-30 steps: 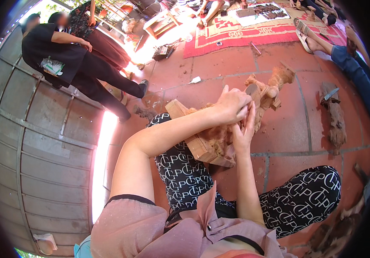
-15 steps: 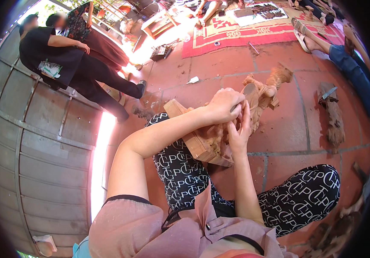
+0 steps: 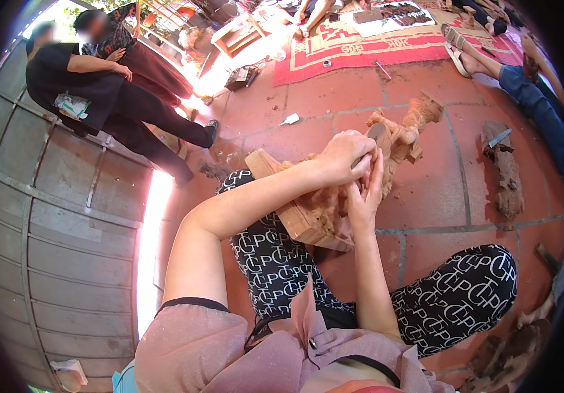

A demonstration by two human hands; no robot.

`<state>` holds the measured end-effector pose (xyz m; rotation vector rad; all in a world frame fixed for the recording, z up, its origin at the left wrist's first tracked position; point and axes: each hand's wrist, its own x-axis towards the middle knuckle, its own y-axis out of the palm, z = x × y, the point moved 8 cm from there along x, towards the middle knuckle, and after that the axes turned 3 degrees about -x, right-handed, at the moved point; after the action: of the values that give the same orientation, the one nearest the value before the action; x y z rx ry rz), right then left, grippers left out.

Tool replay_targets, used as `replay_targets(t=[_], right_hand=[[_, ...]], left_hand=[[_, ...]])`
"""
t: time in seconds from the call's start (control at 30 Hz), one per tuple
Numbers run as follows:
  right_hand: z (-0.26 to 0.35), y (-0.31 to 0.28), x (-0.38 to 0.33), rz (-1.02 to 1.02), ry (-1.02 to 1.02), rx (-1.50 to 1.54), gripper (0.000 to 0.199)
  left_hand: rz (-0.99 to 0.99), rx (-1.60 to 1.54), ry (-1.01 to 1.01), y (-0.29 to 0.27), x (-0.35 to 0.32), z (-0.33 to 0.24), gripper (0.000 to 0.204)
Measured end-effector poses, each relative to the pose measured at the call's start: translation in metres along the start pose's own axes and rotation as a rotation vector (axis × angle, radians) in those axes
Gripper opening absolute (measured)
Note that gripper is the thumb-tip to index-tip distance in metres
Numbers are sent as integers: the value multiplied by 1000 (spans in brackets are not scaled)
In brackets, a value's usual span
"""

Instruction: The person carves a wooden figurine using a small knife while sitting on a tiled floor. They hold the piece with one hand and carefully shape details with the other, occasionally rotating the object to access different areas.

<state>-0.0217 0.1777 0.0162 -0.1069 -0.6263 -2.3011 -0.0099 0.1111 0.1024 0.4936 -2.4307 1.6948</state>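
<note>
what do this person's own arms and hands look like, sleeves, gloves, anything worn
Both forearms are bare from shoulder to wrist, with no gloves. The left hand and right hand show no rings, watch or bracelet that I can make out. The dusty pink short-sleeved top ends in a dark-edged sleeve hem at the left upper arm. The right sleeve is mostly out of view.

I'm sitting on a red-tiled floor point(image 3: 439, 190), a grey panelled metal gate point(image 3: 46, 223) at my left with sunlight glaring along its edge, a red patterned rug point(image 3: 360, 49) at the far edge.
</note>
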Motion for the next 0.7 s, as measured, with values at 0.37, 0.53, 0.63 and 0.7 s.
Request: replay_targets(t=[0.37, 0.53, 0.63, 0.7], right_hand=[[-8, 0, -1, 30, 37, 9, 79], [4, 0, 0, 34, 24, -46, 77], [-6, 0, -1, 38, 7, -6, 75], [-9, 0, -3, 45, -25, -65, 74]], left_hand=[[61, 24, -41, 7, -2, 5, 9], [17, 39, 25, -3, 0, -6, 9], [86, 41, -29, 3, -2, -1, 9], [184, 123, -127, 3, -2, 4, 9]])
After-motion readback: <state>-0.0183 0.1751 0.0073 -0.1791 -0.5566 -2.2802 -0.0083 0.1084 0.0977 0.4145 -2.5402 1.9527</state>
